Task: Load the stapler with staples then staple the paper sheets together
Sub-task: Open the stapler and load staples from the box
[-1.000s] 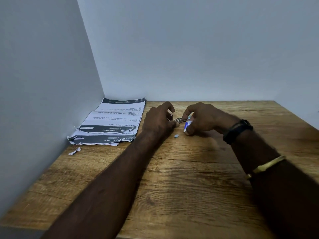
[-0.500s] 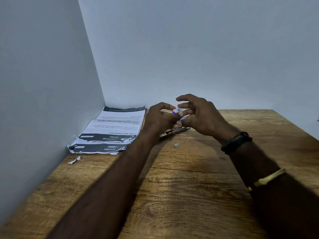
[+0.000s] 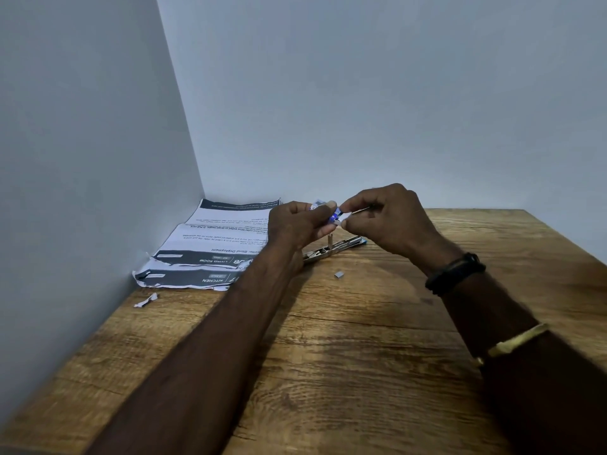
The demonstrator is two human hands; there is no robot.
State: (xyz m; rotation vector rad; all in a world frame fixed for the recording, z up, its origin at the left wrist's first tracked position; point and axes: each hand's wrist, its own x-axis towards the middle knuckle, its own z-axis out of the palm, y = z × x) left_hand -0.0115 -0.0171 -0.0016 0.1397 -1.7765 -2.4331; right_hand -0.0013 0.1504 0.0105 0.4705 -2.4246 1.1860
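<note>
Pale grey walls meet in a corner behind a brown wood-grain table (image 3: 361,372), on which the work is laid out. A small blue-and-white cardboard staple box (image 3: 328,211) is held above the table between both hands. The left hand (image 3: 295,224) is closed around the box's body, fingers curled and thumb on top, apparently to keep it steady. The right hand (image 3: 387,218) is pinched at the box's near end, thumb and forefinger tips drawn together on its flap or contents; whether a strip of staples is already gripped cannot be told.

Directly beneath the hands, a slim silver metal stapler (image 3: 331,251) lies on the table, seemingly swung open with a small part standing upright, presumably left so to receive staples. A short grey fragment of staples (image 3: 338,274) lies loose on the wood just in front of it. The printed white paper sheets with dark bands (image 3: 210,251) are stacked against the left wall, beside the stapler but clear of the loading work, with a torn white paper scrap (image 3: 146,301) nearby. Loading is judged unfinished; stapling has not yet begun.
</note>
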